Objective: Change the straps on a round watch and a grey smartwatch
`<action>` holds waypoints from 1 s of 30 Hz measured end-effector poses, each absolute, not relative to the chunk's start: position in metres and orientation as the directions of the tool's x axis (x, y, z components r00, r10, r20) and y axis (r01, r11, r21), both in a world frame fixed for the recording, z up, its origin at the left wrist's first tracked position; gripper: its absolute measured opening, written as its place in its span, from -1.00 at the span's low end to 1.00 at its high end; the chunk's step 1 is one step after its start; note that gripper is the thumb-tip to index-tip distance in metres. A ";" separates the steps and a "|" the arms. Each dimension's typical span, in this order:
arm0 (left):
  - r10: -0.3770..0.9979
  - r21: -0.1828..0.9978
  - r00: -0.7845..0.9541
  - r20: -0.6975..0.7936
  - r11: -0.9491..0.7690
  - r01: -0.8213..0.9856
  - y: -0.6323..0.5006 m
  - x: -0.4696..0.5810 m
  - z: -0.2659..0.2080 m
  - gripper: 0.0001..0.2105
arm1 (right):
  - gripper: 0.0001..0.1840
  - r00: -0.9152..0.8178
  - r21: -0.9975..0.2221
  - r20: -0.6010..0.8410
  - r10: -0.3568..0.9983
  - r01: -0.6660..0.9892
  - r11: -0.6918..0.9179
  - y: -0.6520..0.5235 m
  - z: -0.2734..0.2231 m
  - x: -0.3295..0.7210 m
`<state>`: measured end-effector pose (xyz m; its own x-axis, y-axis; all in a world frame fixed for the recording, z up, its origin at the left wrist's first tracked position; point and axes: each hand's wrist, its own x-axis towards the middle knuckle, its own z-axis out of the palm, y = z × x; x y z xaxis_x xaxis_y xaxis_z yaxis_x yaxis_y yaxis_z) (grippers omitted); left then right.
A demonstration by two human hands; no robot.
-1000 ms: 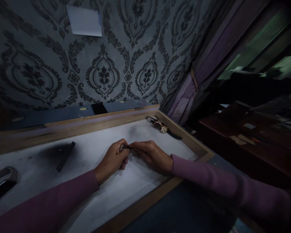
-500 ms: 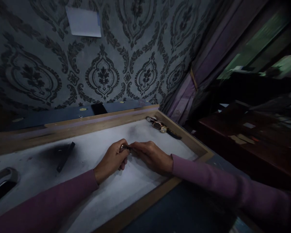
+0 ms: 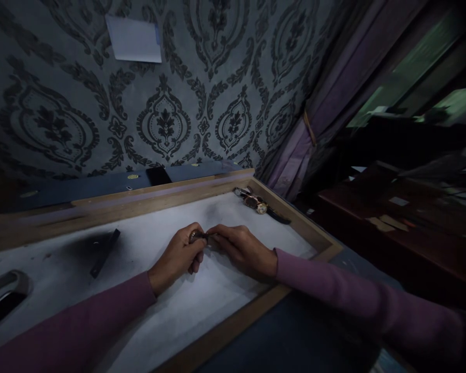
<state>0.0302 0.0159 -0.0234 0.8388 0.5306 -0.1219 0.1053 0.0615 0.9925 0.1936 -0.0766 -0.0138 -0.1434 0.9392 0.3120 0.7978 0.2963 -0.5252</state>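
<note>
Emblems [image 3: 132, 177] in gold colour mark the blue board [image 3: 81, 187] behind the wooden tray [image 3: 233, 327]; they are too small for reading. Also on this board lies a black rectangle [image 3: 158, 176], similar to a phone. Higher, behind the tray, a white paper [image 3: 135, 40] hangs on the patterned wall [image 3: 204, 124]; its content I cannot read. White sheeting [image 3: 159, 316] lines the tray. Inside, the far right corner contains several wristwatches [image 3: 261, 208], one gold, and the left part contains a dark narrow bar [image 3: 105, 254] and, nearer, a grey curved object [image 3: 20, 284] with a black face. Over the tray's middle, the left hand [image 3: 178, 254] grips with curled fingers a round metal watch [image 3: 194, 236]. The right hand [image 3: 248, 249] brings its fingertips against the watch's right side; whether they pinch something, I cannot tell.
</note>
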 end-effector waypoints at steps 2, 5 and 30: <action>0.530 0.992 0.839 -0.123 0.072 0.100 0.016 0.029 -0.023 -0.90 | -0.73 -0.129 -0.530 0.312 0.941 0.799 0.285 -0.077 -0.013 0.193; 0.529 0.992 0.840 -0.120 0.088 0.086 0.016 0.029 -0.024 -0.90 | -0.74 -0.111 -0.534 0.315 0.942 0.800 0.273 -0.077 -0.012 0.193; 0.531 0.990 0.839 -0.120 0.129 0.059 0.016 0.029 -0.021 -0.81 | -0.76 -0.084 -0.523 0.340 0.937 0.811 0.263 -0.076 -0.010 0.191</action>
<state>0.0295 0.0159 -0.0207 0.8387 0.5313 -0.1197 0.0595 0.1291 0.9898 0.1910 -0.0760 -0.0104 -0.0844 0.9366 0.3400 0.8111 0.2628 -0.5226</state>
